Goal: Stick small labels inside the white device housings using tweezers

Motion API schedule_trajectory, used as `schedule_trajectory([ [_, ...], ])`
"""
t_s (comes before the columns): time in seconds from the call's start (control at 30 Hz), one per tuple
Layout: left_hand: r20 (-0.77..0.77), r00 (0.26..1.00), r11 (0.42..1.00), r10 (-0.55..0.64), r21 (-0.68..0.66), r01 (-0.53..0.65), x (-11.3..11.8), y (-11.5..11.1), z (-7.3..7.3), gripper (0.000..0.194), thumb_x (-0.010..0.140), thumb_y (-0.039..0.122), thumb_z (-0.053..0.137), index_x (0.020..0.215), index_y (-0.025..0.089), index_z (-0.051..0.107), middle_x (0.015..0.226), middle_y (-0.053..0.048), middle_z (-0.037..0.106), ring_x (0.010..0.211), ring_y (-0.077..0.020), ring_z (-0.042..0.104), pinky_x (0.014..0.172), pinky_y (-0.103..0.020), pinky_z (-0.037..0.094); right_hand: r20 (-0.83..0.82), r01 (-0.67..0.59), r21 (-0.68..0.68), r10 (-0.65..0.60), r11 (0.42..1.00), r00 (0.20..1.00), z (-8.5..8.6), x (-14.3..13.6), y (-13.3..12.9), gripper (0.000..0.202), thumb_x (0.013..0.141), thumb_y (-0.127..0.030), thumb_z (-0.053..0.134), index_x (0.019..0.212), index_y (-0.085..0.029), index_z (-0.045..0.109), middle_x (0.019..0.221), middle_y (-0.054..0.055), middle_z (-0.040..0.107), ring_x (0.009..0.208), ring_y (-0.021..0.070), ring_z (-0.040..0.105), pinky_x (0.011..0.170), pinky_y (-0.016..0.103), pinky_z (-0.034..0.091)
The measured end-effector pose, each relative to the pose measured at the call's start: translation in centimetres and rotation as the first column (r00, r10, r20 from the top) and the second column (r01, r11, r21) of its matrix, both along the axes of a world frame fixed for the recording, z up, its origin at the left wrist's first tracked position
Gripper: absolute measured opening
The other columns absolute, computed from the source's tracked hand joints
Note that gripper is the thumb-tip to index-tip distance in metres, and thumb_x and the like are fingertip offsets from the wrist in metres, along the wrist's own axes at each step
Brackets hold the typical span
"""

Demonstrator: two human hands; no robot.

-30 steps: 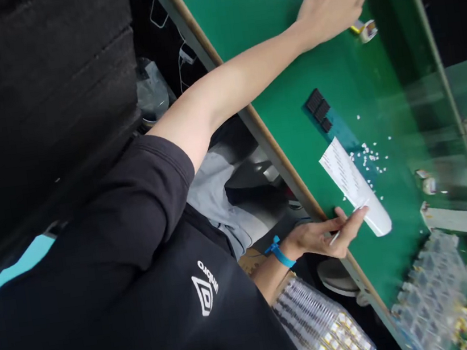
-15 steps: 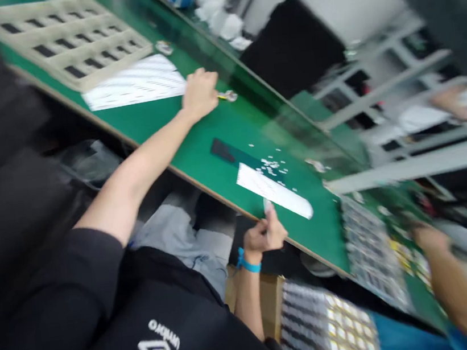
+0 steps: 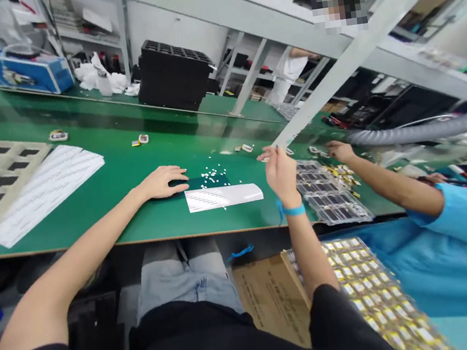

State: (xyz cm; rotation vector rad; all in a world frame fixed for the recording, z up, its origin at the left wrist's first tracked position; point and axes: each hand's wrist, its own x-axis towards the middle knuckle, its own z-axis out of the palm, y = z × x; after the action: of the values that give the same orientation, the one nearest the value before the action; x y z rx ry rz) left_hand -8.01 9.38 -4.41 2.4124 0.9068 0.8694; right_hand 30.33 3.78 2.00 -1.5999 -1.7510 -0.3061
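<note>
My left hand (image 3: 165,182) lies open on the green tabletop, fingers spread, its tips at the left end of a dark flat strip (image 3: 195,183). Small white bits (image 3: 214,173) are scattered over and behind that strip. Just in front of it lies a white printed sheet (image 3: 223,197) with its right end curled up. My right hand (image 3: 281,171), a blue band on its wrist, is raised to the right of the sheet. Its fingers are drawn together near small parts at the back; whatever they pinch is hidden.
On the left are a beige tray (image 3: 2,149) with dark pockets and more printed sheets (image 3: 52,184). Small yellow-and-white parts (image 3: 140,140) lie behind. To the right, a co-worker's hand (image 3: 341,151) is near a clear tray (image 3: 333,193). A cardboard box (image 3: 270,293) stands below the table edge.
The camera view has swung level. My left hand has moved right from beside a small yellow-and-white part to the dark strip. My right hand has risen from the front edge towards the back.
</note>
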Motion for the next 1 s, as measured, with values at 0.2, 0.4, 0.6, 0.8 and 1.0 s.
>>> schedule_trajectory([
  [0.2,-0.121,0.992,0.996,-0.035,0.081,0.045,0.3,1.3,-0.3,0.033,0.098,0.051,0.070,0.116,0.030,0.088,0.145,-0.008,0.077,0.146,-0.0405,0.065,0.125,-0.060,0.051,0.157,0.111,-0.345,-0.059,0.932,0.986,1.6,3.6,12.2,0.043,0.105,-0.045,0.074,0.137,-0.018,0.068,0.138,0.012,0.070,0.119,0.0266,0.072,0.101,0.049,0.065],
  [0.4,-0.191,0.979,0.983,-0.077,0.146,0.106,1.6,2.4,0.2,0.033,0.103,0.050,0.067,0.119,0.030,0.087,0.146,-0.006,0.077,0.145,-0.0350,0.068,0.123,-0.054,0.055,0.195,0.169,-0.435,-0.090,0.884,0.977,-1.8,5.8,16.2,0.044,0.106,-0.044,0.073,0.141,-0.020,0.066,0.143,0.012,0.068,0.123,0.0274,0.071,0.104,0.051,0.064],
  [0.6,-0.204,0.975,0.951,-0.090,0.272,0.145,1.8,3.1,0.8,0.039,0.109,0.046,0.057,0.113,0.022,0.087,0.134,-0.012,0.082,0.133,-0.0328,0.075,0.114,-0.052,0.059,0.184,0.170,-0.445,-0.097,0.879,0.978,-4.2,6.5,17.1,0.038,0.107,-0.045,0.071,0.138,-0.022,0.068,0.143,0.011,0.069,0.122,0.0257,0.071,0.104,0.048,0.064],
  [0.8,-0.196,0.969,0.878,-0.152,0.423,0.224,1.5,0.1,0.8,0.041,0.108,0.047,0.056,0.125,0.020,0.082,0.139,-0.015,0.080,0.138,-0.0347,0.072,0.120,-0.058,0.053,0.165,0.161,-0.404,-0.101,0.901,0.981,-4.9,6.6,18.2,0.037,0.108,-0.047,0.069,0.135,-0.022,0.070,0.142,0.011,0.070,0.122,0.0251,0.071,0.107,0.050,0.063],
  [1.0,-0.278,0.879,0.672,-0.388,0.567,0.476,2.1,-3.1,1.2,0.035,0.104,0.045,0.060,0.117,0.017,0.079,0.126,-0.014,0.085,0.122,-0.0327,0.080,0.109,-0.051,0.061,0.090,0.106,-0.368,-0.077,0.924,0.993,-5.9,7.0,19.2,0.035,0.106,-0.050,0.061,0.124,-0.025,0.078,0.137,0.016,0.077,0.129,0.0415,0.069,0.111,0.056,0.056],
])
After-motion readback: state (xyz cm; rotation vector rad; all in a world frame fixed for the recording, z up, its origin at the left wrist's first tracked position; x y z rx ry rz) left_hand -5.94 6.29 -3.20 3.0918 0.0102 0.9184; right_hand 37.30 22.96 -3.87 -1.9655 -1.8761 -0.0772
